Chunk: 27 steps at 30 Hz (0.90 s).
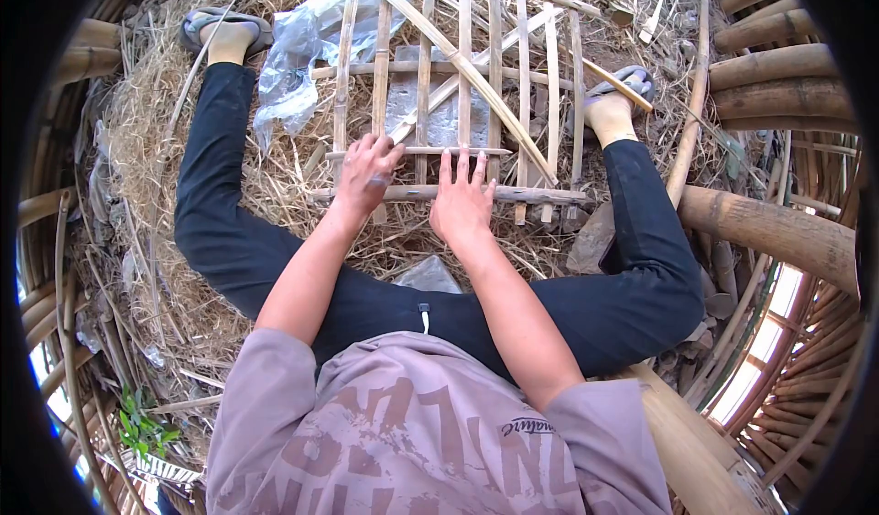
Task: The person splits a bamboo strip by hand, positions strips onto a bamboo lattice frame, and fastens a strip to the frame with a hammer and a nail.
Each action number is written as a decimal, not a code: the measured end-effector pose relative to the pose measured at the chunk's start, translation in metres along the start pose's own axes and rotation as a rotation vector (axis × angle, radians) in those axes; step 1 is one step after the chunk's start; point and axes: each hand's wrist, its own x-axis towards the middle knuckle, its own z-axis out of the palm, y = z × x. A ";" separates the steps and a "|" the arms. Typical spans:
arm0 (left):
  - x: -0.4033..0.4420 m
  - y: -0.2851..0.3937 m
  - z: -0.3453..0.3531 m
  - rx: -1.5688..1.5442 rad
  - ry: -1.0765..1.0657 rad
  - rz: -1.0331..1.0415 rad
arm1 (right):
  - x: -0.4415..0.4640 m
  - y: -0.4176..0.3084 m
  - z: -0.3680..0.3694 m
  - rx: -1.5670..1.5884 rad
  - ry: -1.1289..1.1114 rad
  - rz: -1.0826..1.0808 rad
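Note:
A bamboo lattice [464, 66] of upright slats, crosspieces and two diagonals lies on the ground between my legs. Across its lower part runs a thin pointed bamboo strip [499, 151], woven among the slats. My left hand [364, 174] is bent over the left end of this strip, fingers curled onto it beside a slat; the fingertips are partly hidden. My right hand [463, 199] lies flat with fingers spread, its tips touching the same strip near the middle. Just below, a thicker bamboo crosspiece [549, 195] passes beneath both hands.
A clear plastic sheet [295, 66] lies at the lattice's upper left, and a grey block [417, 117] sits beneath it. Straw [146, 167] covers the ground. Thick bamboo poles [769, 227] stand at the right, with a loose stick [691, 103] alongside. My feet flank the lattice.

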 end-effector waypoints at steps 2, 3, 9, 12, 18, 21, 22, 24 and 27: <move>-0.001 -0.004 0.001 -0.006 0.000 0.018 | 0.001 0.001 -0.003 0.011 -0.019 -0.001; -0.002 -0.005 0.001 -0.011 -0.002 0.025 | 0.001 0.001 -0.004 0.017 -0.035 0.001; -0.002 -0.005 0.003 -0.013 -0.015 0.034 | -0.004 0.000 -0.008 0.085 -0.096 0.012; -0.003 -0.006 0.002 0.011 -0.003 0.045 | -0.004 -0.001 -0.004 0.039 -0.086 0.019; -0.011 0.001 -0.003 0.108 -0.016 -0.126 | 0.000 -0.006 0.005 -0.006 -0.079 0.047; -0.026 0.005 -0.010 0.177 -0.125 -0.300 | 0.001 -0.007 0.003 -0.014 -0.091 0.055; -0.030 0.000 -0.009 0.148 -0.145 -0.364 | 0.001 -0.008 0.002 -0.014 -0.104 0.057; -0.032 -0.010 -0.014 0.150 -0.151 -0.474 | 0.002 -0.007 0.001 -0.025 -0.111 0.061; -0.029 -0.056 -0.022 -0.072 0.046 -0.551 | -0.002 -0.006 -0.001 -0.040 -0.120 0.052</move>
